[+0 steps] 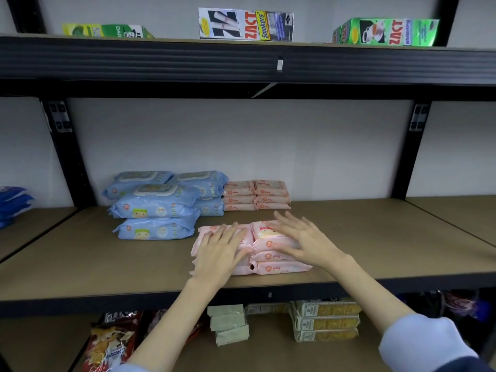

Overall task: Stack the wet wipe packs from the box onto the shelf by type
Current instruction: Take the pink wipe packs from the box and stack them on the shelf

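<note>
Pink wipe packs (271, 247) | left hand (221, 251), right hand (303, 241) | fingers spread, flat on top

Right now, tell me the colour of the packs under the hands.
Pale pink packs with orange round marks, seen in the head view.

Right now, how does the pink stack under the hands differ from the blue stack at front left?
The front pink stack has both hands, left hand and right hand, flat on it; the front blue stack is untouched. The pink packs are slimmer and sit two side by side; the blue packs are bulkier, with a flip lid on top. Both rest on the middle shelf.
</note>
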{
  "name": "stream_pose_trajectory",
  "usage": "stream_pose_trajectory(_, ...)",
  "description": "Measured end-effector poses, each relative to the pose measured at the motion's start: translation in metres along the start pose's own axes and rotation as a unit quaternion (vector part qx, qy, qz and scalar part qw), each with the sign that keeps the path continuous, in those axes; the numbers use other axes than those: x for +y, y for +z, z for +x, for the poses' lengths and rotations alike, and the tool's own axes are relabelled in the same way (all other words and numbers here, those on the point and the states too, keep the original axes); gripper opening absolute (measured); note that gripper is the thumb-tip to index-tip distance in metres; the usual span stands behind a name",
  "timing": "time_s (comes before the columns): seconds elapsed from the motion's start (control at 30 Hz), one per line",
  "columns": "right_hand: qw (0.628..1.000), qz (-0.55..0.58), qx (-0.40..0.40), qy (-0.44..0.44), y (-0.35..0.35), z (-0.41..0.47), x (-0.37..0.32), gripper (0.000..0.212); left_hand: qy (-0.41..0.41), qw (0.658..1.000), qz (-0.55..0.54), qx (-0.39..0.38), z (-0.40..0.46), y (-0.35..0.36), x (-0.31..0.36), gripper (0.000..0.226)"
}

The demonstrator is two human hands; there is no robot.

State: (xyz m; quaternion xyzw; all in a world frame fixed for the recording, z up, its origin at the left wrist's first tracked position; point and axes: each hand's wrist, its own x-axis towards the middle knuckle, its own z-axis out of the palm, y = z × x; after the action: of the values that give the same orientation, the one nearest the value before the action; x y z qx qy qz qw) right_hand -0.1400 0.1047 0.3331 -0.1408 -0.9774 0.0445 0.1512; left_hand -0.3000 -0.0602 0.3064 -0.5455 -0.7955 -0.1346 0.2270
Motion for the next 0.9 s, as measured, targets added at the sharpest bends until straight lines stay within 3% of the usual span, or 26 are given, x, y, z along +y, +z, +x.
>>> stream_pose_trajectory(0.07,0.988,0.136,0.063,0.046,0.002,-0.009,0.002,0.095,-0.031,0.999,-0.005,0.017,-0.003,-0.005,0.000,0.083)
stream_pose_trajectory(0.17,0.919,0.347,0.109,0.153,0.012,-0.031,0.010,0.118,-0.140,0.981,-0.119,0.057,-0.019,-0.005,-0.011,0.101)
stream_pose_trajectory(0.2,0.900,0.386,0.104,0.172,0.018,-0.038,0.011,0.117,-0.190,0.958,-0.198,0.082,-0.027,-0.005,-0.015,0.101)
stream_pose_trajectory(0.27,0.874,0.437,0.107,0.184,0.031,-0.046,0.010,0.108,-0.269,0.870,-0.401,0.095,-0.040,-0.003,-0.020,0.103)
stream_pose_trajectory(0.33,0.853,0.463,0.141,0.193,0.040,-0.046,0.008,0.098,-0.306,0.794,-0.519,0.077,-0.046,0.001,-0.020,0.103)
stream_pose_trajectory(0.43,0.845,0.461,0.176,0.207,0.047,-0.042,0.002,0.087,-0.330,0.768,-0.543,0.085,-0.047,0.005,-0.020,0.094)
stream_pose_trajectory(0.67,0.850,0.450,0.185,0.203,0.049,-0.042,-0.002,0.086,-0.298,0.768,-0.558,0.100,-0.050,0.003,-0.020,0.084)
stream_pose_trajectory(0.73,0.839,0.478,0.180,0.187,0.044,-0.040,-0.001,0.083,-0.278,0.765,-0.571,0.108,-0.049,0.002,-0.025,0.071)
stream_pose_trajectory(0.83,0.833,0.490,0.199,0.163,0.041,-0.033,0.000,0.056,-0.261,0.794,-0.536,0.118,-0.045,0.002,-0.025,0.043)
stream_pose_trajectory(0.9,0.839,0.477,0.207,0.162,0.041,-0.030,0.002,0.037,-0.267,0.809,-0.508,0.125,-0.044,0.005,-0.023,0.036)
